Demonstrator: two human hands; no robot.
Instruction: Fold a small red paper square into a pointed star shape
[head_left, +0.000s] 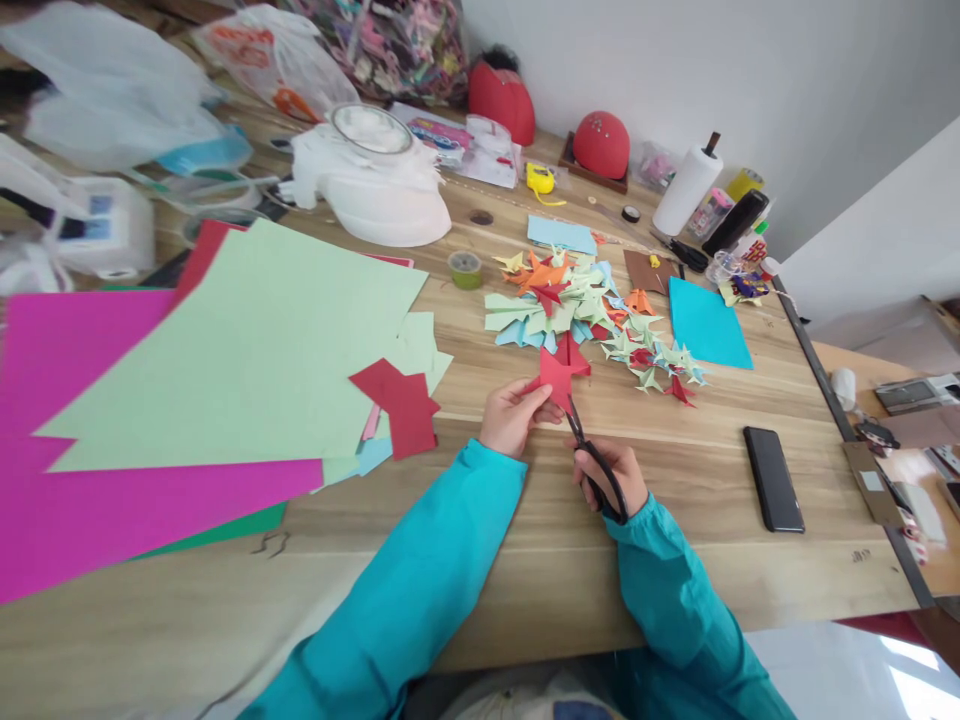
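A: What writing is showing on the table?

B: Dark marks are running along its near edge, at both left and right, too small to read. A white bag is carrying orange-red print, which is blurring past reading. A flat packet is showing a blue and pink label, also illegible.

A: And the containers?

B: At the back, a clear bag is bulging with small, many-coloured pieces. A brown tray is holding a red dome with small shiny dots. Near the right back corner, a clear tub is showing something pink inside.

A: What are the fingers doing?

B: The left hand is pinching a red paper piece between thumb and fingers, just in front of the heap of folded paper shapes. The right hand is closing around the black handles of the scissors.

A: Are the blades cutting?

B: They are pointing up at the paper's lower corner; whether they are gripping it, nobody can tell from here. A dark phone is lying well to the right.
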